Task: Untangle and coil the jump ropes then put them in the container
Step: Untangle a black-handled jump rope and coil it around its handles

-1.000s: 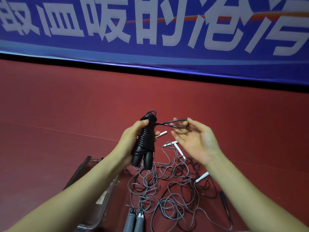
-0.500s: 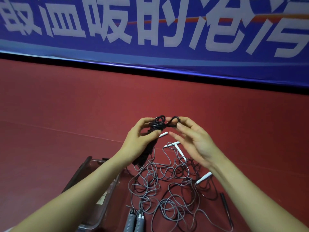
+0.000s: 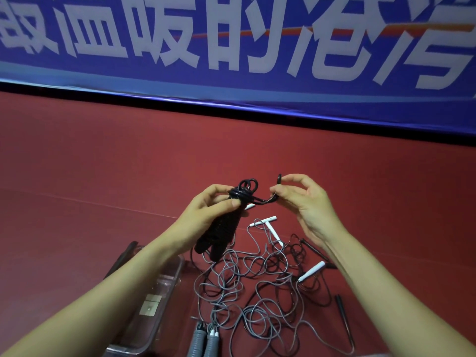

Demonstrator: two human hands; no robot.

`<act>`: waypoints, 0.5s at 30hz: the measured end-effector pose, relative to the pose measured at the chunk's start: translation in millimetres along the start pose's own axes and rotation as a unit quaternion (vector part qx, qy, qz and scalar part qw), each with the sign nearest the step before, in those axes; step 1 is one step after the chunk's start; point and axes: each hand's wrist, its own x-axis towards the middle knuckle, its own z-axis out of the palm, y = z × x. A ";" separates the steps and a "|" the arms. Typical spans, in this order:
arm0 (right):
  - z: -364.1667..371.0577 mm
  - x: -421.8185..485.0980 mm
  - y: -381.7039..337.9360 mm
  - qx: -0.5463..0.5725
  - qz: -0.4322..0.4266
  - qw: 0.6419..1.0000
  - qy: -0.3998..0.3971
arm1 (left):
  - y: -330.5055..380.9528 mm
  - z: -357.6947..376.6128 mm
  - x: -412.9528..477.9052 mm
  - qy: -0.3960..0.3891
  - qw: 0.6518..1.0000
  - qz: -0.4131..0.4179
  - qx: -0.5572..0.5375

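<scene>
My left hand [image 3: 208,217] grips a black jump rope [image 3: 221,233] that is wound tightly round its two handles, handles pointing down. My right hand [image 3: 304,202] pinches the free loop end of that same black rope just to the right of the bundle's top. Below them on the red floor lies a tangle of grey and black ropes [image 3: 257,284], with white handles [image 3: 311,271], two grey handles [image 3: 203,341] and a black handle [image 3: 342,311]. A clear plastic container [image 3: 164,284] sits at the lower left, partly behind my left forearm.
Red floor [image 3: 103,176] stretches ahead to a blue banner with large white characters [image 3: 231,42] along the far wall. A label sticker shows inside the container.
My right hand closed on the rope's loop end at the bundle's top, then drew it out to the right. The bundle in my left hand tilted slightly.
</scene>
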 end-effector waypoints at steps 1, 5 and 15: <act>-2.8 0.2 0.7 -0.070 -0.020 0.997 0.008 | 0.1 1.6 -1.1 -0.010 1.000 -0.001 0.010; 0.7 -3.9 6.1 -0.202 -0.092 0.974 -0.041 | -4.6 3.8 -2.6 -0.022 0.999 0.005 0.032; -2.2 -7.8 9.6 -0.201 -0.134 0.965 -0.097 | -1.6 -0.2 -1.1 -0.048 0.996 0.017 0.074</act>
